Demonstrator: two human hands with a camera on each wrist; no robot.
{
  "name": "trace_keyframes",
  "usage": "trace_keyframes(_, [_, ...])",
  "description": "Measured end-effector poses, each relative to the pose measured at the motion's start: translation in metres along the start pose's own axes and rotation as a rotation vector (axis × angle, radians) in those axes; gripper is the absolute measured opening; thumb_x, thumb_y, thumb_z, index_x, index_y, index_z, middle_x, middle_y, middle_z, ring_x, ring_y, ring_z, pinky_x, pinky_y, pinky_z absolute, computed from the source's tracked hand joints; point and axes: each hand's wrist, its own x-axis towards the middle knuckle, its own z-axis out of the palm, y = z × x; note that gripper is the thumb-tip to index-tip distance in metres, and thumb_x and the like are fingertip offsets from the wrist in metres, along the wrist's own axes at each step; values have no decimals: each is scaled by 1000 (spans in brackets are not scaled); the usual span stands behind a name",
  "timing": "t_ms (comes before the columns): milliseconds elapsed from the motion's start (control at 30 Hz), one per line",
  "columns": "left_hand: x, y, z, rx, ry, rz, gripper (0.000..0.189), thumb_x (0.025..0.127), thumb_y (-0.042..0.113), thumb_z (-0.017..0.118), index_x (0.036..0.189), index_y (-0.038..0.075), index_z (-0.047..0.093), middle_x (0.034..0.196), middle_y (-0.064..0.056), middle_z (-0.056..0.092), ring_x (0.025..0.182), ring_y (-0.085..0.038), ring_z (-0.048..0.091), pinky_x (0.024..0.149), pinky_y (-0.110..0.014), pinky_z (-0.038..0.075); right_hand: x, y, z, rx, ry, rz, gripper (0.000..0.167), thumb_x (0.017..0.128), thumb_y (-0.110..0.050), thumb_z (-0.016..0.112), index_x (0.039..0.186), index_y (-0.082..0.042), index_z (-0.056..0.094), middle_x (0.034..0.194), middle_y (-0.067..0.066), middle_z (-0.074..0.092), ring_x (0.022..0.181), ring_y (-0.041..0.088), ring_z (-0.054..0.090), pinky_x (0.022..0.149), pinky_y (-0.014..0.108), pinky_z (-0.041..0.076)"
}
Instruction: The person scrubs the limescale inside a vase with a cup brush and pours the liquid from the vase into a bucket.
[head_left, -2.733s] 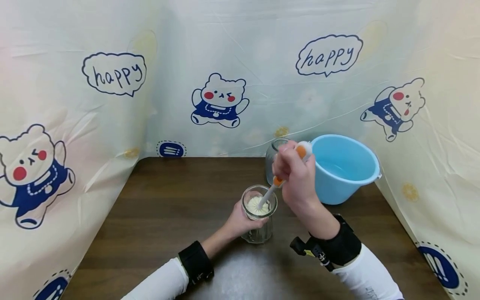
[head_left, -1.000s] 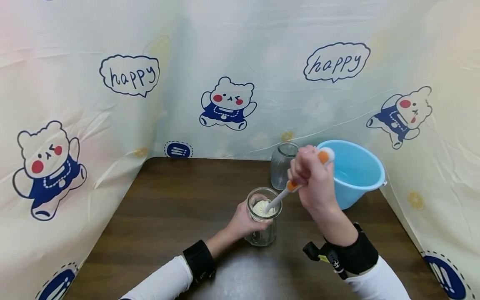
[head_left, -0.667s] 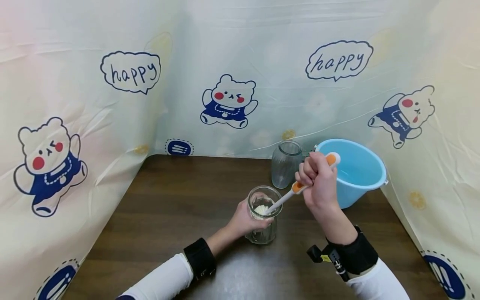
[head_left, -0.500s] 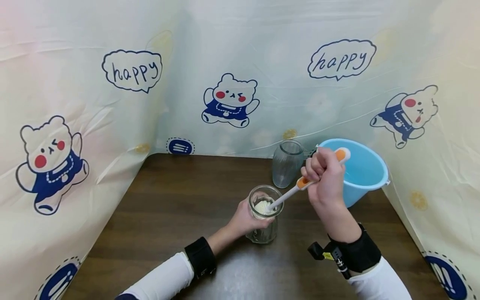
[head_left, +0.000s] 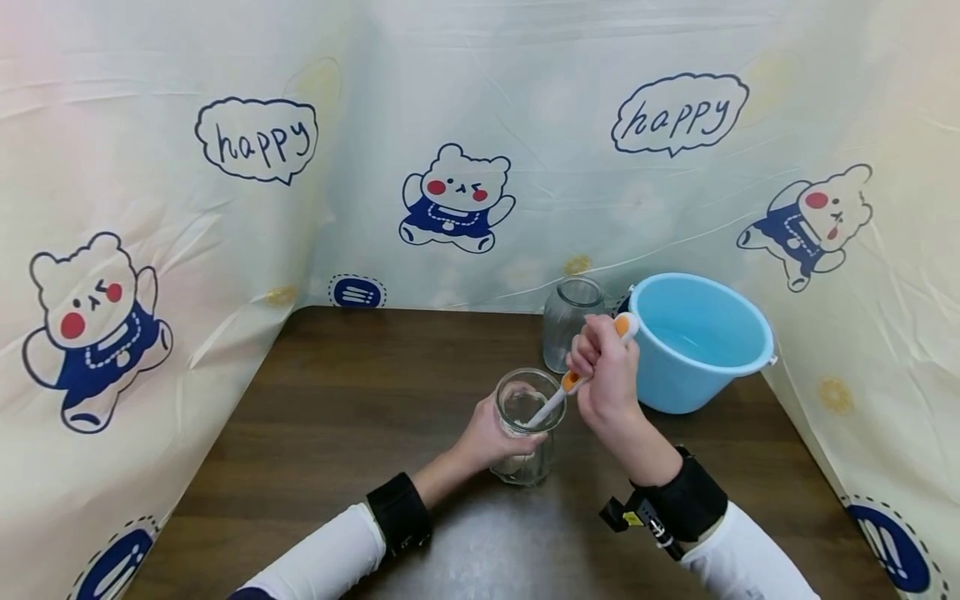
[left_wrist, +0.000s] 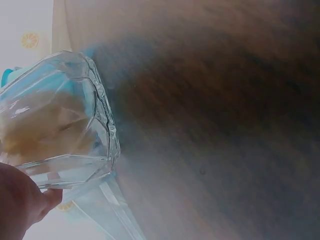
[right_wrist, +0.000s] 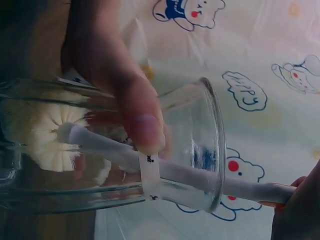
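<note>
My left hand (head_left: 487, 442) is wrapped round a clear glass jar (head_left: 522, 469), holding it mouth up and slightly tilted over the table. A cleaning brush with a grey-white stem (head_left: 547, 407) and an orange-and-white handle slants into the mouth. My right hand (head_left: 609, 371) grips that handle in a fist above and right of the jar. In the right wrist view the cream bristle head (right_wrist: 52, 132) sits deep inside the glass, and my left thumb (right_wrist: 142, 117) presses the jar beside a small white label (right_wrist: 150, 175). The left wrist view shows the jar's faceted base (left_wrist: 102, 115).
A second glass jar (head_left: 562, 321) stands behind my right hand at the table's back edge. Beside it on the right is a light blue bucket (head_left: 678, 379). A printed curtain (head_left: 555, 200) encloses the dark wooden table (head_left: 360, 383) at the back and sides.
The right hand first shifted right, then came back left and down. The brush head has gone deeper into the jar, away from the mouth. The left hand keeps its hold on the jar.
</note>
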Motion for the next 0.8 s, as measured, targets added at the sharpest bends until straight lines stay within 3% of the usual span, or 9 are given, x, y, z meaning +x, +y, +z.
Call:
trace_keyframes(267, [-1,0,-3,60,-14,-34,65,71,18,92,128,11,62,118,-7,71,105,-23,67,92,-31,54,8,-13,13,27,-14,-91,49,103,-13,50,58,-16,32,53,-3,23,44,15,24,50,28,19])
trace_keyframes(433, [-1,-3,-1,56,3,-11,68,69,15,92,130,6,62,119,-18,70,103,-32,67,89,-44,57,1,4,12,20,3,-32,46,104,-11,49,60,-15,33,52,-3,26,45,16,24,50,26,23])
trace_keyframes(533, [-1,-1,-2,76,11,-17,67,69,17,92,129,9,64,119,-17,71,103,-32,67,89,-49,57,-1,10,10,20,-6,-10,46,104,-10,48,60,-14,34,52,-3,27,45,17,24,49,26,23])
trace_keyframes(633, [0,1,-3,114,10,-36,65,70,22,92,128,14,64,118,-7,72,103,-26,68,89,-41,57,2,1,11,42,-19,-40,47,103,-9,47,59,-16,34,51,-3,25,44,15,24,49,27,20])
trace_keyframes(800, [-2,1,-5,137,2,-50,65,71,24,91,128,14,64,118,0,71,104,-16,67,92,-30,54,10,-25,15,86,-76,-92,48,103,-8,43,58,-16,28,53,-3,18,43,13,21,52,28,11])
